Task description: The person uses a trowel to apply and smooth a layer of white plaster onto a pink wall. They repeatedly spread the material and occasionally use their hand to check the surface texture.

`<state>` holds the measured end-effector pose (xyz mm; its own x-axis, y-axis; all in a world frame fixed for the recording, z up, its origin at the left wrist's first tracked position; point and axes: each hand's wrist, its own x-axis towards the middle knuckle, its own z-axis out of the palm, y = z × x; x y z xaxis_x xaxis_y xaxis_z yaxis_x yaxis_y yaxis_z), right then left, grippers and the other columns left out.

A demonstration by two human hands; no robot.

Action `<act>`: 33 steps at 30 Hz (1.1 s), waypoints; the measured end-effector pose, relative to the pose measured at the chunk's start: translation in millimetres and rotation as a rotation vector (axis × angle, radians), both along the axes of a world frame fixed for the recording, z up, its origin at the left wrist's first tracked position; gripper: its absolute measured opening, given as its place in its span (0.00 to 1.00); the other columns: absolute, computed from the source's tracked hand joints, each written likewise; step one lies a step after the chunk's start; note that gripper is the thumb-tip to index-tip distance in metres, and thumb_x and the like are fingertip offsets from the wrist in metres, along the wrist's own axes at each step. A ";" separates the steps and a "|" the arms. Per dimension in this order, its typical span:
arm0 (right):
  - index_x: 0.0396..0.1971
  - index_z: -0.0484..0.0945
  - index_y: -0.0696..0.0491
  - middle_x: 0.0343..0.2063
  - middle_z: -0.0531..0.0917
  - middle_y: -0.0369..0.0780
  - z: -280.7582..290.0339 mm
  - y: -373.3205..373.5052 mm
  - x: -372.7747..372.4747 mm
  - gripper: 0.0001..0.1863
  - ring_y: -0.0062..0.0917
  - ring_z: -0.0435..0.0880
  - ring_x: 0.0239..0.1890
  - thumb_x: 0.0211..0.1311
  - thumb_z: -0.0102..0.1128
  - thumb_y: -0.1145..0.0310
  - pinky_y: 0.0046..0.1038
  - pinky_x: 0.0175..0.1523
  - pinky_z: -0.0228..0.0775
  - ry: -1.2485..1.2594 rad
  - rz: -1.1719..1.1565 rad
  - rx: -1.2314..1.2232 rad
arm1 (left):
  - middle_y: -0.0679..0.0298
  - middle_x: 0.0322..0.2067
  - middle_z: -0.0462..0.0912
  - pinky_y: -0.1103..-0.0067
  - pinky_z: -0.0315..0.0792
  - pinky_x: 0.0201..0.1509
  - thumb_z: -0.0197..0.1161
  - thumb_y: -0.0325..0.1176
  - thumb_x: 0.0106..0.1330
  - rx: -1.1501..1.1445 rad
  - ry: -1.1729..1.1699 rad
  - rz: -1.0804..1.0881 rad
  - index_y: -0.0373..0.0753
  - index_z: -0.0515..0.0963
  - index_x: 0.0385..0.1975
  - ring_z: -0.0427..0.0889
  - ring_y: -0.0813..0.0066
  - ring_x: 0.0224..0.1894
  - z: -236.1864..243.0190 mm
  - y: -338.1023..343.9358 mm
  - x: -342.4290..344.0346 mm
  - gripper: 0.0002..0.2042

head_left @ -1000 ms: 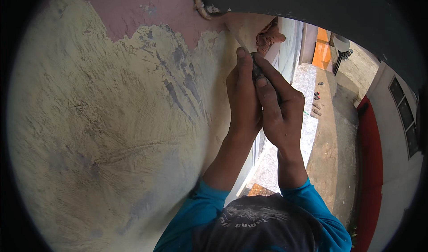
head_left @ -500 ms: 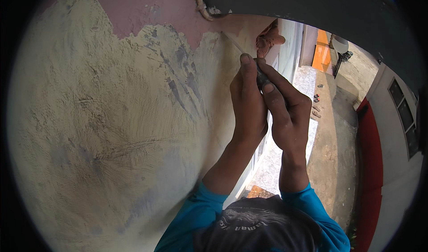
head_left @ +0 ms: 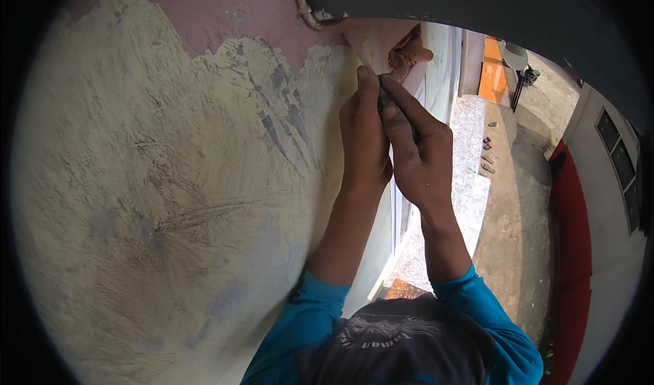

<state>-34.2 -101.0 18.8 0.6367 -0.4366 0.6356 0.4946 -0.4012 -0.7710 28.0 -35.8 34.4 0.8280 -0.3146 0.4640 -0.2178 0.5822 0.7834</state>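
Both my hands are raised together in front of a wall (head_left: 170, 153) whose rough, pale cream surface shows below patchy pink paint. They grip one scraper (head_left: 386, 101), its dark handle visible between my fingers and its thin, light blade pointing up and left. The blade's tip lies by the wall near the edge of the pink paint, under the dark overhang; whether it touches cannot be made out. My left hand (head_left: 364, 126) is closed at the blade end, thumb upward. My right hand (head_left: 421, 143) is wrapped around the handle, thumb along it.
A dark overhanging beam (head_left: 449, 0) runs close above my hands, with a pale pipe (head_left: 300, 3) beside it. Reddish-brown cloth or gloves (head_left: 409, 52) sit just beyond the blade. At right are a tiled ledge (head_left: 470, 129), footwear (head_left: 487, 157) on the ground, and a red-and-white wall (head_left: 572, 249).
Both hands and the scraper have moved up and slightly left, the blade tip rising toward the overhang. My grip stays the same, and the view has shifted a little.
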 end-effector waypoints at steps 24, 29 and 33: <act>0.79 0.72 0.58 0.52 0.90 0.47 -174.5 -16.4 -58.6 0.35 0.20 0.80 0.40 0.83 0.59 0.53 0.28 0.49 0.77 0.316 0.254 0.215 | 0.57 0.34 0.85 0.72 0.76 0.46 0.57 0.43 0.89 0.614 -0.138 0.085 0.28 0.81 0.53 0.82 0.75 0.39 -176.6 42.2 -23.9 0.19; 0.79 0.73 0.58 0.60 0.89 0.55 -212.5 -6.7 -84.6 0.32 0.36 0.91 0.56 0.84 0.59 0.57 0.36 0.61 0.80 0.436 0.200 0.183 | 0.53 0.41 0.86 0.70 0.78 0.48 0.60 0.40 0.87 0.761 -0.065 -0.032 0.29 0.82 0.53 0.86 0.67 0.42 -208.4 65.1 -46.5 0.16; 0.79 0.73 0.55 0.57 0.90 0.57 -226.1 -3.0 -102.9 0.30 0.41 0.95 0.53 0.83 0.60 0.63 0.37 0.58 0.83 0.410 0.178 -0.009 | 0.50 0.45 0.86 0.69 0.78 0.53 0.60 0.39 0.87 0.709 -0.068 -0.114 0.28 0.82 0.55 0.86 0.66 0.46 -233.6 77.9 -59.0 0.16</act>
